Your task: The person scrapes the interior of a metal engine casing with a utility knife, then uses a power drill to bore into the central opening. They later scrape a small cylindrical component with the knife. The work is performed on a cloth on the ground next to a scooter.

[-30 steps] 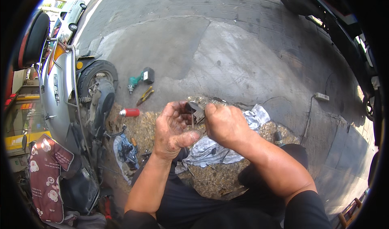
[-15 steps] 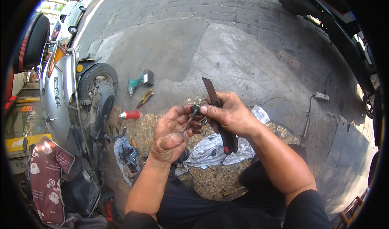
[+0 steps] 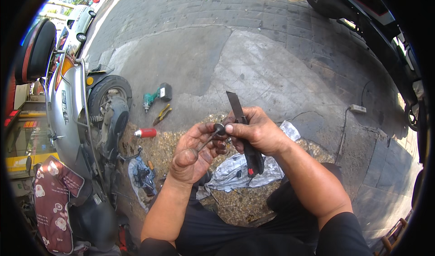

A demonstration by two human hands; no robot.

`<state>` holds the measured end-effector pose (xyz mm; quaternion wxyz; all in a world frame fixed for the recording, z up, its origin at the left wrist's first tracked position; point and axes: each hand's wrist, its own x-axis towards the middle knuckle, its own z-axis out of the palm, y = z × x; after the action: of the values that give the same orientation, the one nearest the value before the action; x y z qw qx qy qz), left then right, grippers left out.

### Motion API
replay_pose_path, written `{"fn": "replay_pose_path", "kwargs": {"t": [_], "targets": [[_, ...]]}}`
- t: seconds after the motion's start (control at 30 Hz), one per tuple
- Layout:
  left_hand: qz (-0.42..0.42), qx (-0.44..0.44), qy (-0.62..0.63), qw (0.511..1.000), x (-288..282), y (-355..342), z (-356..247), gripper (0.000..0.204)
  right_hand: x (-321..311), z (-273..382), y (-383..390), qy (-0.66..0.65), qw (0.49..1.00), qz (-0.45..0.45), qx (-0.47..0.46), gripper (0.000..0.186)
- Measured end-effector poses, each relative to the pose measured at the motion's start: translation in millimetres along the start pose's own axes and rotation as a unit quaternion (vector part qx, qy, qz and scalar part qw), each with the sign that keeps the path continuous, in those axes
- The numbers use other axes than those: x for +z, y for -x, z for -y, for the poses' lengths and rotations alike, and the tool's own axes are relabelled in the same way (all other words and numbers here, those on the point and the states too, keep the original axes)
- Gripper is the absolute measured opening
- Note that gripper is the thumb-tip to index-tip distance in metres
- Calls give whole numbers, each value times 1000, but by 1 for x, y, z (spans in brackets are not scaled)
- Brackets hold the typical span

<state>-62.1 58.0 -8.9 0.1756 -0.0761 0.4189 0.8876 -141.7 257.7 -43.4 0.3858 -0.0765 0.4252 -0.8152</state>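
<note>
My left hand (image 3: 189, 155) is closed on an engine valve (image 3: 208, 140), a dark round head on a thin metal stem. The stem runs down across the palm toward the thumb, and the head faces right. In my right hand (image 3: 263, 130) is a black utility knife (image 3: 253, 160) with a red spot near its lower end. Its dark, wide blade (image 3: 234, 104) sticks out beyond the fist, pointing away from me. The right thumb presses against the valve head, so both hands meet there. Fingers hide part of the knife's middle.
A grey scooter (image 3: 68, 106) stands at left. Nearby lie a green cordless drill (image 3: 154, 97), yellow-handled pliers (image 3: 162, 114) and a red spray can (image 3: 146, 132). A stained cloth (image 3: 226, 172) lies under my hands; a cloth with dark parts (image 3: 142, 176) lies left. A power strip (image 3: 358, 108) is at right.
The valve has turned slightly in my left fingers, its stem now showing more clearly. The knife has swung a little, its lower end shifting left. Both grips stay.
</note>
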Motion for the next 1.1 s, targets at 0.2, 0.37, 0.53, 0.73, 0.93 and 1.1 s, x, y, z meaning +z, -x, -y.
{"fn": "replay_pose_path", "kwargs": {"t": [0.2,0.37,0.53,0.73,0.93,1.1], "targets": [[-11,32,-155,987,6,0,3,91,5,-1,-1,93,994,-48,-5,23],[-46,28,-69,996,4,-1,1,91,11,-3,5,323,937,-111,-77,25],[-80,69,-98,990,4,-4,4,91,21,-13,11,568,810,-10,-147,15],[-106,91,-199,970,12,-3,7,89,19,-13,7,631,769,-34,-101,15],[-112,99,-183,972,12,-5,9,88,18,-10,5,626,772,-10,-108,12],[-103,109,-177,973,10,-5,9,91,15,-5,2,608,776,-120,-116,11]]}}
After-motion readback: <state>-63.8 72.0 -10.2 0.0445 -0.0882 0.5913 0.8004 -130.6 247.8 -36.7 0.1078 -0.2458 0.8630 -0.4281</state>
